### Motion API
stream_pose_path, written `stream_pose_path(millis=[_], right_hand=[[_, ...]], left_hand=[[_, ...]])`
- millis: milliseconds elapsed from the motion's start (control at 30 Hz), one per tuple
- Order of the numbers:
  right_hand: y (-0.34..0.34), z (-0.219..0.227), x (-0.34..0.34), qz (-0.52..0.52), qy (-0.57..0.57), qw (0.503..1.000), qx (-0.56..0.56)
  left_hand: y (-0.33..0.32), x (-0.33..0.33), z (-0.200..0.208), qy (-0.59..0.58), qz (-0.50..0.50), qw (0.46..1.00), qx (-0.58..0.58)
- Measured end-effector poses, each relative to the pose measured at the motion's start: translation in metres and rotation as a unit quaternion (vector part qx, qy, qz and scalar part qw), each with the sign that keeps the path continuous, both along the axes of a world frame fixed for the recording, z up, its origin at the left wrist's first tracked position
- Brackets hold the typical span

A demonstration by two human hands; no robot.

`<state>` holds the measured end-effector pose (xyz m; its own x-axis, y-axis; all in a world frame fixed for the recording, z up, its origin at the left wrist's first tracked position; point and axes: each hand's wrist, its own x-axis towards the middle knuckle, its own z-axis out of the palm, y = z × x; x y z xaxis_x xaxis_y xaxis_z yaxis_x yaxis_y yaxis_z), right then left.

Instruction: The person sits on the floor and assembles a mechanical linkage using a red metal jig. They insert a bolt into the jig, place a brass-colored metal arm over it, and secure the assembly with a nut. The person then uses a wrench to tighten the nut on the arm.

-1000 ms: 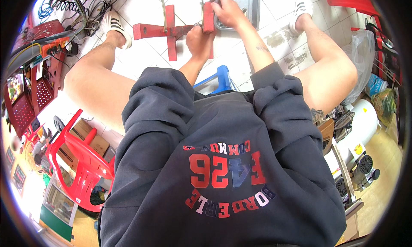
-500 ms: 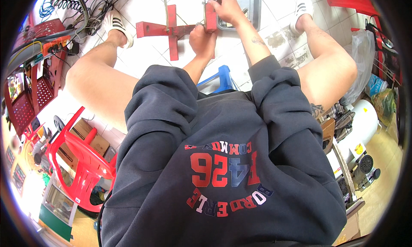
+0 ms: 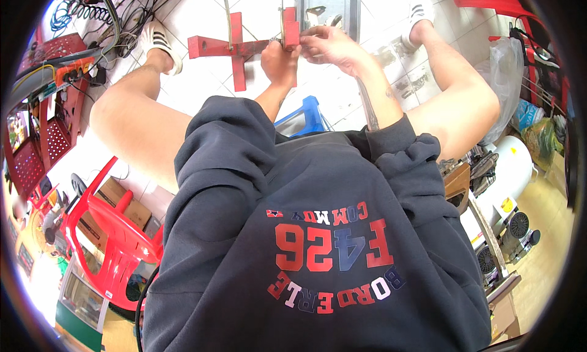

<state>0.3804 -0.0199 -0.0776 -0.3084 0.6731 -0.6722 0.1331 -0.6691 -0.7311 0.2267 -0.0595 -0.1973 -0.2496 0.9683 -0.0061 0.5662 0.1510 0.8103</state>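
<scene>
While left hand (image 3: 280,65) grips red frame (image 3: 237,54), right hand (image 3: 337,50) sits just beside it.
Right's half-curled; can't tell if it holds anything.

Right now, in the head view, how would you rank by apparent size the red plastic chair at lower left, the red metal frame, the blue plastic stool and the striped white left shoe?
1. Red plastic chair
2. Red metal frame
Unranked, smallest: blue plastic stool and left shoe; they look alike, and the stool is partly hidden.
</scene>
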Motion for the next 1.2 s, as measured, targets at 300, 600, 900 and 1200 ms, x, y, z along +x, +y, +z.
stream_pose_path(millis=[300,600,900,1200], right_hand=[[-0.035,-0.030,-0.007,0.134,0.050,0.985,-0.096],[-0.058,-0.151,-0.013,0.265,-0.136,0.953,0.060],[0.003,-0.226,-0.004,-0.074,-0.202,0.971,0.105],[0.072,-0.155,-0.029,-0.255,0.094,0.960,0.066]], left_hand=[[0.000,-0.011,0.001,0.041,-0.059,0.997,-0.013],[0.000,-0.019,0.020,0.004,-0.098,0.995,0.023],[0.007,0.002,0.023,-0.030,-0.036,0.998,0.048],[0.006,-0.006,0.008,0.003,-0.046,0.998,0.041]])
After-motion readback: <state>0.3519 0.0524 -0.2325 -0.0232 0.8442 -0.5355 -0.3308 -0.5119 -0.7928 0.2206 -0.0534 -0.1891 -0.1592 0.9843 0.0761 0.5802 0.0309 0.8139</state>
